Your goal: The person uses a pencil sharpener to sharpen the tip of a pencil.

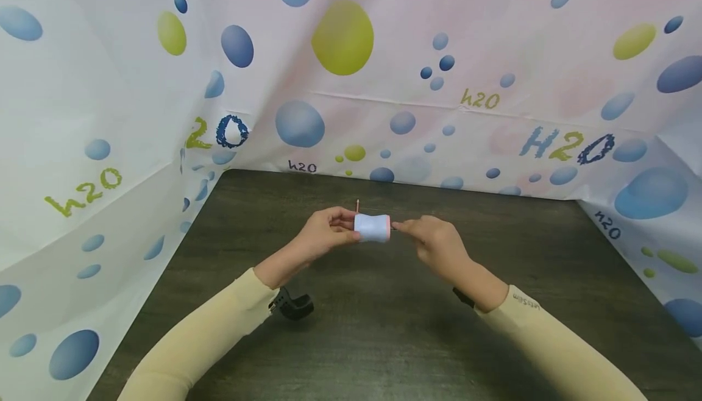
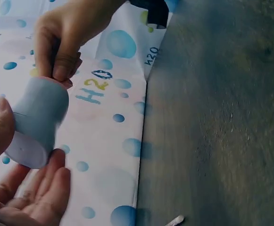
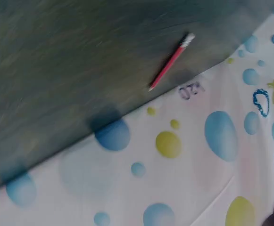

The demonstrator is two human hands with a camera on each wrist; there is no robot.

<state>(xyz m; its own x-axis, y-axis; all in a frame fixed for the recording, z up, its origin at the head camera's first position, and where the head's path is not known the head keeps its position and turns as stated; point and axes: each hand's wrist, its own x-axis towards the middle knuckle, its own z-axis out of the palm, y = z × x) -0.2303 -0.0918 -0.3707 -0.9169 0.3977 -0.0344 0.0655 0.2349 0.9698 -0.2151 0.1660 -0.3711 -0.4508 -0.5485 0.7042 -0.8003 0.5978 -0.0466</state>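
Observation:
A light-blue, waisted cylinder (image 1: 372, 228) with a pink rim at one end is held above the table; its exact kind is unclear. My left hand (image 1: 328, 230) grips it near the pale end, thumb on one side and fingers on the other. At the pink end, my right hand (image 1: 436, 244) pinches a small dark part, mostly hidden by the fingers. In the left wrist view the cylinder (image 2: 40, 110) is tilted, and the right hand (image 2: 68, 40) meets its pink rim. A red pencil (image 3: 171, 63) with a whitish end lies on the table beyond the hands.
The dark wooden table (image 1: 378, 340) reaches back to a white sheet (image 1: 493, 41) printed with bubbles and lettering, which also hangs along both sides. Black straps are on both wrists, with a black piece (image 1: 296, 306) jutting from the left one.

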